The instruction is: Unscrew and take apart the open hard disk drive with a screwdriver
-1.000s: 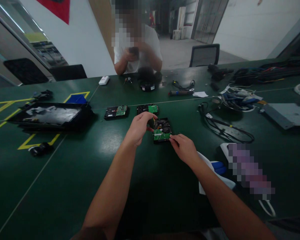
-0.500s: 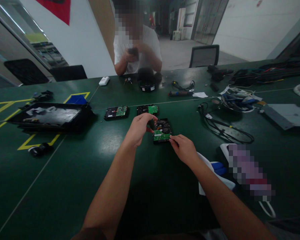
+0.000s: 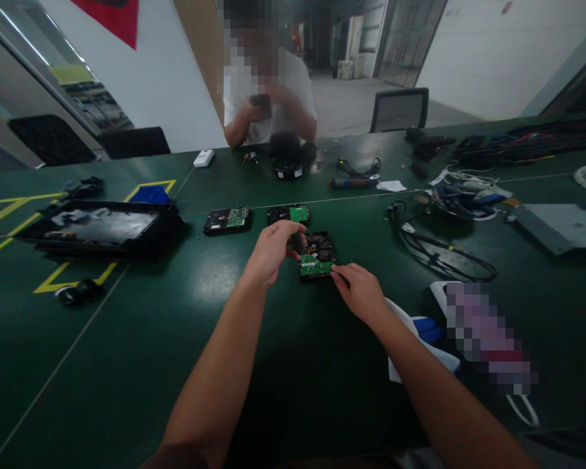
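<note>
A hard drive [image 3: 320, 244] lies on the dark green table, its underside with a green circuit board [image 3: 315, 265] facing up. My left hand [image 3: 273, 251] curls around the drive's left edge, with index finger and thumb bent. Its other fingertips are partly hidden. The thumb and forefinger of my right hand [image 3: 359, 286] are pinched at the right end of the board, on the drive's near right corner. Just behind my left hand is a second hard drive [image 3: 288, 213], partly covered by it. A third hard drive [image 3: 227, 221] rests further left.
At left is a black tray [image 3: 112, 244] with loose parts. Black cables [image 3: 444, 251], a metal box [image 3: 561, 228] and a pouch-like item [image 3: 488, 332] lie at right. A white-and-blue object [image 3: 424, 332] sits under my right forearm. Opposite sits a person [image 3: 293, 85] holding a phone.
Almost nothing differs. Both hands stay on the hard drive, with only a slight shift of the left fingers.
</note>
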Available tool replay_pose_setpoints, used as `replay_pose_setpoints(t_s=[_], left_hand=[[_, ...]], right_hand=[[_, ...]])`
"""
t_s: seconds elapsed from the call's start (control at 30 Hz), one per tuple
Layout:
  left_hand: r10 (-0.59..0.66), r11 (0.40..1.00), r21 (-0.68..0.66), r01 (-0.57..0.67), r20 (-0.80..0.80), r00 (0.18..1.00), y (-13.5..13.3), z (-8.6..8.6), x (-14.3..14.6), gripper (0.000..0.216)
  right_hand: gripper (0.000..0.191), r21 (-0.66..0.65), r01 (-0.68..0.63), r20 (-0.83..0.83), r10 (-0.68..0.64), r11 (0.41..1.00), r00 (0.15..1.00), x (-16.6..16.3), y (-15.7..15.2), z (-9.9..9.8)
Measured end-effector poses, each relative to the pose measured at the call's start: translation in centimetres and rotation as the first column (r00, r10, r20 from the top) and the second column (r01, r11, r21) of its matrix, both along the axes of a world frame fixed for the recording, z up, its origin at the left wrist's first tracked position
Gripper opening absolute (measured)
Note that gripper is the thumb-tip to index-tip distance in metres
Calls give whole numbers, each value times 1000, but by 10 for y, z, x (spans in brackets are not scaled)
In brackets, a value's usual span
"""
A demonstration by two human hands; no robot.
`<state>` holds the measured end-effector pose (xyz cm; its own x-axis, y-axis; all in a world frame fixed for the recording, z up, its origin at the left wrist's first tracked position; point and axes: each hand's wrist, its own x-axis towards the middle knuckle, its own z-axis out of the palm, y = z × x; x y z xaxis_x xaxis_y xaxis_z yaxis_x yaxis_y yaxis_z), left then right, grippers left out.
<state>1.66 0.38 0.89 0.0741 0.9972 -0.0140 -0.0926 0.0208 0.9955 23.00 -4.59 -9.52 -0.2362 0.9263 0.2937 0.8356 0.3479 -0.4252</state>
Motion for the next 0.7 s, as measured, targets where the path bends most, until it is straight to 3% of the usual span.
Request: replay_pose_setpoints(t_s=[0.13, 0.37, 0.57, 0.7], left_hand=[[-19, 998, -50, 24, 95, 995, -1, 0, 2, 21], [26, 997, 75, -20, -80, 996, 0, 1, 0, 22], [-56, 996, -58, 62, 89, 994, 0, -1, 1, 20], [-65, 998, 2, 65, 40, 997, 0, -3, 1, 18]], right_hand=[[33, -6, -1, 3, 1, 1000, 1000, -1, 0, 1], [32, -13, 1, -4, -1, 1000, 1000, 1, 0, 0], [32, -19, -9, -6, 9, 1000, 1000, 1, 0, 2], [32, -20, -4, -1, 4, 1000, 1000, 0, 0, 3]])
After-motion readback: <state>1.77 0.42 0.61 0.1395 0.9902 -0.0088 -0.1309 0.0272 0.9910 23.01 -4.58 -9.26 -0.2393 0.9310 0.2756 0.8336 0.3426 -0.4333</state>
